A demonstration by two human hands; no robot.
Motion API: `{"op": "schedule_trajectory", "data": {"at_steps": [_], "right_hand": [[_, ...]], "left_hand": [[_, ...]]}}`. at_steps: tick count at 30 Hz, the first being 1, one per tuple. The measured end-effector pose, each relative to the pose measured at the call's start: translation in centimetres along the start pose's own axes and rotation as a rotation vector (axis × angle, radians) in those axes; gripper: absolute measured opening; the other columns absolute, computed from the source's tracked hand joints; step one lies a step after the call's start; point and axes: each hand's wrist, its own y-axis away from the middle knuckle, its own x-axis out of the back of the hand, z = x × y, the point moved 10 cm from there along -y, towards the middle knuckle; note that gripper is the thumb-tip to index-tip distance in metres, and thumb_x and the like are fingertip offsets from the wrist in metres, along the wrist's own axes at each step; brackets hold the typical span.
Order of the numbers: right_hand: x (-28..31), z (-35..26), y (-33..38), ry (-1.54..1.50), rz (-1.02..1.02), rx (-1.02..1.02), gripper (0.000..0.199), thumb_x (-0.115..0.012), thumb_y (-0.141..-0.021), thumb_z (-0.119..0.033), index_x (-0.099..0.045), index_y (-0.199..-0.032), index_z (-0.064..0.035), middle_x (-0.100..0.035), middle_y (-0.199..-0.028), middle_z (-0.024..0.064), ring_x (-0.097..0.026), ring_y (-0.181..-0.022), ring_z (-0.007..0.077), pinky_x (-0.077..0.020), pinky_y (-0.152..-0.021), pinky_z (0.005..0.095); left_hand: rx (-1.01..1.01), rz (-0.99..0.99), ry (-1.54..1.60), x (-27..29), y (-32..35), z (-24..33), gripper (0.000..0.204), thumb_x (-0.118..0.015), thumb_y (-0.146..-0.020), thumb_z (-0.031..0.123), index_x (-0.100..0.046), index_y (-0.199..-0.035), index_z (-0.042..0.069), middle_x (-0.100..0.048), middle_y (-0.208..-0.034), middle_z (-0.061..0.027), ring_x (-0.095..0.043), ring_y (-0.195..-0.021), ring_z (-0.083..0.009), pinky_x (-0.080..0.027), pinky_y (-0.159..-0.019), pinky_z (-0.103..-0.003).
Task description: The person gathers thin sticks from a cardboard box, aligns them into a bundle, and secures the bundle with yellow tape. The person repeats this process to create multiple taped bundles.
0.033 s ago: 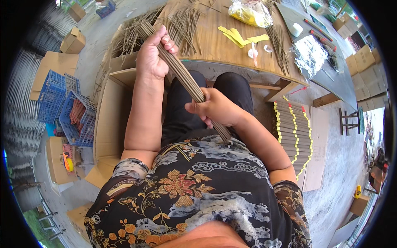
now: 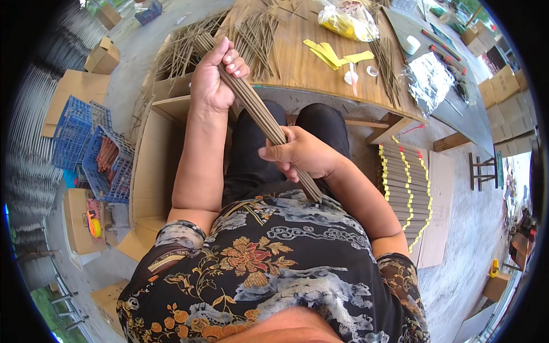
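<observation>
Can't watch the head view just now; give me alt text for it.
The person's left hand and right hand grip a slanting bundle of thin brown sticks over the lap. Beyond stands a wooden table with loose sticks and yellow strips; yellow-banded bundles lie to the right, blue crates to the left.

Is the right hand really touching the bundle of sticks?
Touching. The head view shows the right hand closed around the bundle of sticks, covering part of it.

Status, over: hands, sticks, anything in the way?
Left hand closed around upper part of stick bundle; right hand gripping lower part. Bundle slanted, midsection unobstructed. Loose sticks, yellow strips on wooden table ahead.
</observation>
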Motion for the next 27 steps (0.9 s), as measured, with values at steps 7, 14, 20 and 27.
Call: {"op": "schedule_trajectory", "data": {"at_steps": [7, 14, 20, 27], "right_hand": [[2.9, -1.8, -1.7, 0.643, 0.420, 0.224, 0.023, -0.058, -0.083, -0.022, -0.044, -0.076, -0.0040, -0.047, -0.056, 0.0012, -0.046, -0.041, 0.0083, -0.0396, -0.037, 0.0240], [-0.1, -1.2, -2.5, 0.095, 0.040, 0.032, 0.027, -0.060, -0.081, -0.022, -0.042, -0.075, -0.0024, -0.048, -0.055, 0.0030, -0.047, -0.041, 0.0100, -0.0404, -0.037, 0.0260], [2.8, -4.2, -4.2, 0.832, 0.479, 0.375, 0.027, -0.062, -0.080, -0.024, -0.046, -0.075, -0.0021, -0.052, -0.058, 0.0063, -0.054, -0.048, 0.0130, -0.0438, -0.042, 0.0272], [-1.8, -2.0, -6.1, -0.036, -0.101, 0.037, 0.024, -0.060, -0.082, -0.023, -0.047, -0.071, -0.0051, -0.048, -0.055, 0.0012, -0.048, -0.040, 0.0096, -0.0401, -0.036, 0.0223]], "left_hand": [[-0.209, 0.436, -0.228, 2.7, 0.2, 2.8, 0.019, -0.053, -0.086, 0.017, -0.048, -0.075, 0.003, -0.040, -0.054, 0.0007, -0.037, -0.045, -0.0082, -0.031, -0.042, -0.022], [-0.140, 0.040, -0.032, 1.1, -0.8, 3.3, 0.017, -0.056, -0.085, 0.018, -0.050, -0.077, 0.004, -0.044, -0.054, 0.0009, -0.040, -0.047, -0.0075, -0.034, -0.045, -0.021], [-0.181, 0.317, -0.224, 2.4, 1.7, 0.3, 0.018, -0.060, -0.082, 0.017, -0.049, -0.069, 0.011, -0.044, -0.053, 0.0026, -0.039, -0.043, -0.0087, -0.033, -0.043, -0.023], [-0.110, 0.103, -0.142, 1.6, 1.1, 2.4, 0.015, -0.056, -0.084, 0.016, -0.050, -0.073, 0.009, -0.044, -0.053, 0.0027, -0.038, -0.043, -0.0071, -0.032, -0.042, -0.022]]}}
